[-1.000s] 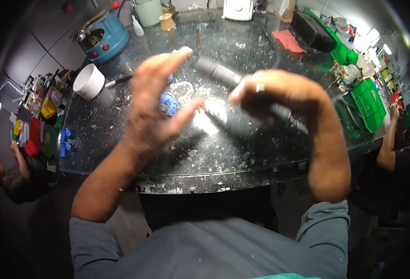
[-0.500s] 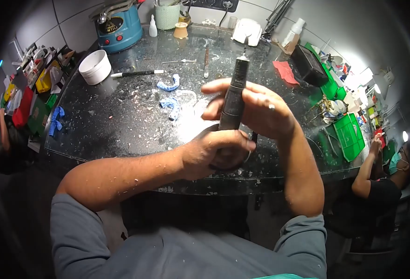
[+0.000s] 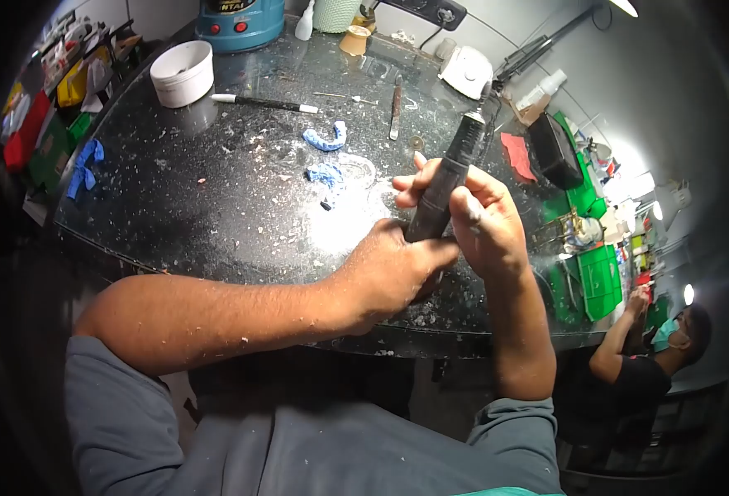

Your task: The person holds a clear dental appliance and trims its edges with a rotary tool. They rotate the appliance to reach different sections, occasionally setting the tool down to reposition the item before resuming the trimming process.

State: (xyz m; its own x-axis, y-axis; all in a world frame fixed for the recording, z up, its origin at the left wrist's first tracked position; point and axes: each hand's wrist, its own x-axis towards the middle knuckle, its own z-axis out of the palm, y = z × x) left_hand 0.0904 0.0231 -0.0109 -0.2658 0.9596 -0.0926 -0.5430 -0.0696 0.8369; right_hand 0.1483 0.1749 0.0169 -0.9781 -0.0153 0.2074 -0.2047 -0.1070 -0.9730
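A dark cylindrical rotary handpiece (image 3: 445, 183) points up and away from me over the near part of the black worktop (image 3: 216, 207). My left hand (image 3: 389, 273) wraps its lower end. My right hand (image 3: 480, 219) grips the shaft higher up, fingers curled around it. The tool's tip (image 3: 485, 97) sticks out beyond both hands. Two blue dental impression pieces (image 3: 326, 139) (image 3: 325, 175) lie on the worktop just beyond my hands, among white dust and chips.
A white bowl (image 3: 182, 73) and a black-and-white pen (image 3: 264, 102) lie at the back left, a blue machine (image 3: 240, 18) behind them. Green bins (image 3: 600, 277) and a black box (image 3: 553, 149) crowd the right. Another person (image 3: 654, 364) sits at the lower right.
My left hand came off the blue piece and closed on the handpiece's base. The tool swung upright. The view has since shifted down and right; both hands keep their hold.
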